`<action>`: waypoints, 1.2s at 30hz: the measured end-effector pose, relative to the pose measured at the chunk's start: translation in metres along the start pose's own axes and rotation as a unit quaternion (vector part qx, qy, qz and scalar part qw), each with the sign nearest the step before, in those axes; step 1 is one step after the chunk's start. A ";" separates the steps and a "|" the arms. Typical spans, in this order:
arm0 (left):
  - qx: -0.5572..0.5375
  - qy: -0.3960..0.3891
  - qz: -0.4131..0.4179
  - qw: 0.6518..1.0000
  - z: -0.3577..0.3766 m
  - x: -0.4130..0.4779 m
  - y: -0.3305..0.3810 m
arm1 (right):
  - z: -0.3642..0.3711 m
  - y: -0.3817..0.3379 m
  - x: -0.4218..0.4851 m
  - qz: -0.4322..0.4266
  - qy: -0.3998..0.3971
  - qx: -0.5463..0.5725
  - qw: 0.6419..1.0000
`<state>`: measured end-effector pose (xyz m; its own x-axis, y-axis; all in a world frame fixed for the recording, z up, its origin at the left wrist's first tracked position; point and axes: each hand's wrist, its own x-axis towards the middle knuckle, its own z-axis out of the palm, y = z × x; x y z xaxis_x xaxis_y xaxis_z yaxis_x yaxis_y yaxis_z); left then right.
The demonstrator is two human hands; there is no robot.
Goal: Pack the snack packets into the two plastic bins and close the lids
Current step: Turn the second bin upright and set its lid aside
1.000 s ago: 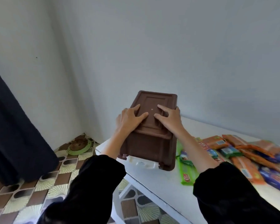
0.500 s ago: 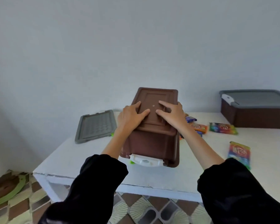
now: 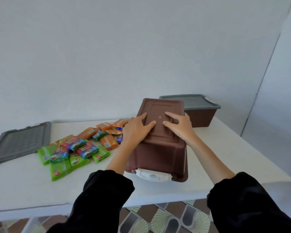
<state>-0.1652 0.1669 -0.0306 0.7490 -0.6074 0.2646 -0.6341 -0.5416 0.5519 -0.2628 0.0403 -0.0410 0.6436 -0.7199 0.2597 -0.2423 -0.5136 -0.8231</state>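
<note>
A brown plastic bin lies upside down on the white table, its white latch facing me. My left hand and my right hand press side by side on its upturned base, fingers spread over the raised ridge. A heap of snack packets, green, orange and multicoloured, lies on the table just left of the bin. A loose grey lid rests flat at the far left. Behind the bin on the right stands a second brown bin with a grey lid on it.
The table's front edge runs below my sleeves, with patterned floor tiles beneath. A plain wall stands behind the table, and a wall corner rises close to the table's right end.
The upturned bin has travelled rightward along the table under both hands. The packets, earlier to its right, now lie to its left, and the view has swung right.
</note>
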 end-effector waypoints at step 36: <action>-0.273 0.037 0.031 0.961 0.176 -0.066 0.102 | -0.159 0.199 -0.035 -0.082 -0.032 0.145 0.986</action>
<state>-0.3132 0.0497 -0.1311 0.7377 -0.5744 0.3548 -0.4977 -0.1075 0.8607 -0.4494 -0.1106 -0.1336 0.7029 -0.6034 0.3767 0.0806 -0.4586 -0.8850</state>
